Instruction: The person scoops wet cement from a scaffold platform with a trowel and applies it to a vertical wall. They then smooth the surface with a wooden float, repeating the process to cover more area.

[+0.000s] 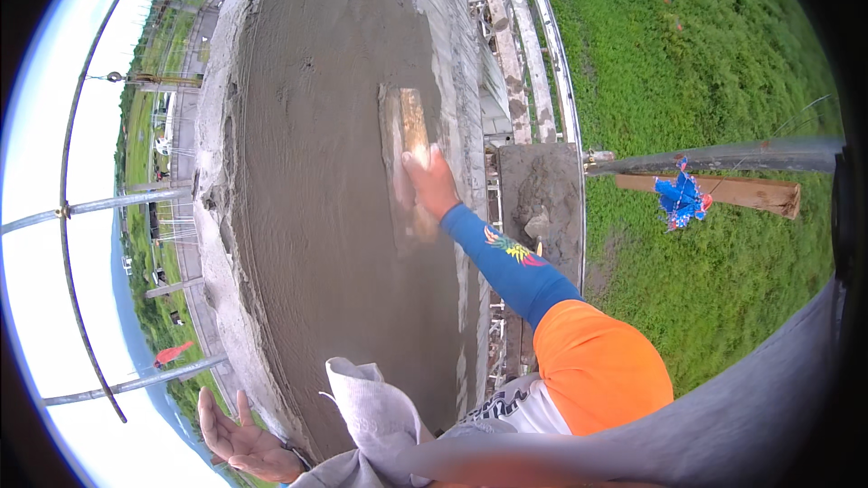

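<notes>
My right hand (432, 183) is closed around a long wooden float (412, 117), its base flat against the wet grey mortar (316, 154) that coats a concrete surface. The float lies toward the right side of the coat, and the mortar around it looks smooth. A blue sleeve with a coloured print (515, 258) covers my right forearm. At the lower left, my left hand (242, 438) is empty with fingers spread, beside the rough concrete edge (221, 217). A dark band shows at its wrist.
Right of the coated surface, a board (542, 185) carries some mortar. Scaffold planks (520, 45) run beyond it, with a metal pipe (714, 156) and a blue cloth scrap (681, 196) over grass far below. Bars (99, 206) stand on the left. A grey cloth (375, 411) hangs close in front.
</notes>
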Demonstrator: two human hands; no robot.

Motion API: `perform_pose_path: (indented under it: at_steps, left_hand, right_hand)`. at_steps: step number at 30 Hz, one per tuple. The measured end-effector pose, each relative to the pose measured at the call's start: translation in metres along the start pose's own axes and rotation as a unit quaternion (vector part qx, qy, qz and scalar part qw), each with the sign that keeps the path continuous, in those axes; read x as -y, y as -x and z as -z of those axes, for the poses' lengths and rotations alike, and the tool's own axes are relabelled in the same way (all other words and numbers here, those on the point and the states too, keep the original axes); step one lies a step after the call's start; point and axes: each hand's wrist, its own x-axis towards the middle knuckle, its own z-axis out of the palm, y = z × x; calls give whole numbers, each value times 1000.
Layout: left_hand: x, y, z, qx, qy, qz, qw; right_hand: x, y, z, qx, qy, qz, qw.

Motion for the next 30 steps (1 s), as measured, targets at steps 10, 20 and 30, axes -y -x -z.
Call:
perform_pose_path:
  at_steps: [10,20,30]
  left_hand:
    - [-6,6,-8,-51,-68,-26,996]
    - [-1,-2,9,-8,-62,-11,998]
    - [-9,6,-11,-43,-122,-35,991]
  right_hand:
    - [141,-166,-34,0,66,195,979]
    - [-140,-236,21,-24,-79,-126,989]
    - [-254,55,72,-94,-24,-312,945]
